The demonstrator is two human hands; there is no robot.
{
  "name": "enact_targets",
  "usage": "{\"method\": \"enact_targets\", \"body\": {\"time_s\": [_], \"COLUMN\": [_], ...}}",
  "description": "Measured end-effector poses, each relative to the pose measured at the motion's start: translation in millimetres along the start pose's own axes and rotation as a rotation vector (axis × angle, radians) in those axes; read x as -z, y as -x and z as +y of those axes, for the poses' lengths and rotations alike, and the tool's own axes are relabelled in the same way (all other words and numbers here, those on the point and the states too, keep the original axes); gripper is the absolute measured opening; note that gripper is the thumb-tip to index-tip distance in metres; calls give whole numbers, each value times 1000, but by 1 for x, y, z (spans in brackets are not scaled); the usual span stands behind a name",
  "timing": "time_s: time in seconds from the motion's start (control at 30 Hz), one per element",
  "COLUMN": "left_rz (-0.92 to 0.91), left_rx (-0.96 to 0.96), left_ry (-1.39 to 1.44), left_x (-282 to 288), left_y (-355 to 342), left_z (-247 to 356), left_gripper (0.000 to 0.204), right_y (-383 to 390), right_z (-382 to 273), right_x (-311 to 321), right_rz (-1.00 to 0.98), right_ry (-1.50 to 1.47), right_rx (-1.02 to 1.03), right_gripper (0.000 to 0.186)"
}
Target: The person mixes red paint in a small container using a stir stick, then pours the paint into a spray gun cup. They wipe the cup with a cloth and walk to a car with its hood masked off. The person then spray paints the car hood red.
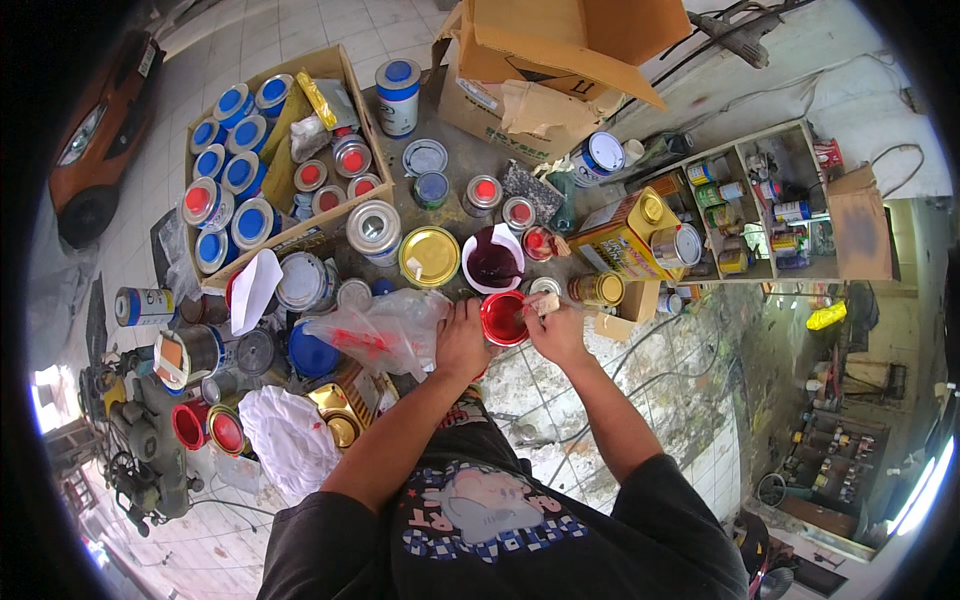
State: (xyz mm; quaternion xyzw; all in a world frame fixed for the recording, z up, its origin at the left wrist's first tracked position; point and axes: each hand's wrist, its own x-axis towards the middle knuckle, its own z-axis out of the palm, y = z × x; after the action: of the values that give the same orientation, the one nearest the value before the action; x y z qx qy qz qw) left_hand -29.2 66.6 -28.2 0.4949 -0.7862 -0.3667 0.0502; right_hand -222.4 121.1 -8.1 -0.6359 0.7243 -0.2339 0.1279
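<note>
Red cup [490, 325]: stands between the two hands at the near edge of the crowded work surface, just nearer the person than the white bowl [514, 236] of dark red liquid [494, 264].
Left hand [462, 340]: curls at the cup's left side; whether it grips the wall cannot be told. A firm hold low on the wall would best steady the cup.
Right hand [556, 332]: fingers drawn narrow at the right rim, apparently pinching a pale piece [542, 304]. Short, light strokes directed inward would probably limit drips.
Red paint [508, 320]: coats the cup's interior; its depth is unclear. Keeping the cup level seems prudent.
Plastic sheet [385, 330]: lies red-smeared beside the left hand; loose folds are best kept off the rim.
</note>
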Motion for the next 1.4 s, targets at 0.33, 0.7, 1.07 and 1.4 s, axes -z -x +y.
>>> {"method": "enact_targets", "body": {"time_s": [0.33, 0.7, 1.07, 1.4], "left_rz": [4, 14, 51, 60], "left_rx": [14, 23, 3, 3], "left_ry": [2, -5, -40, -66], "left_x": [0, -4, -3, -11], "left_y": [2, 2, 2, 3], "left_z": [0, -1, -4, -8], "left_gripper": [82, 83, 85, 94], "right_y": [-1, -2, -3, -9], "right_z": [-5, -3, -2, 12], "right_x": [0, 2, 4, 33], "right_rz": [-16, -84, -78, -182], "right_ry": [-123, -144, -88, -305], "right_rx": [-31, -55, -21, 187], "right_gripper": [12, 19, 18, 24]}}
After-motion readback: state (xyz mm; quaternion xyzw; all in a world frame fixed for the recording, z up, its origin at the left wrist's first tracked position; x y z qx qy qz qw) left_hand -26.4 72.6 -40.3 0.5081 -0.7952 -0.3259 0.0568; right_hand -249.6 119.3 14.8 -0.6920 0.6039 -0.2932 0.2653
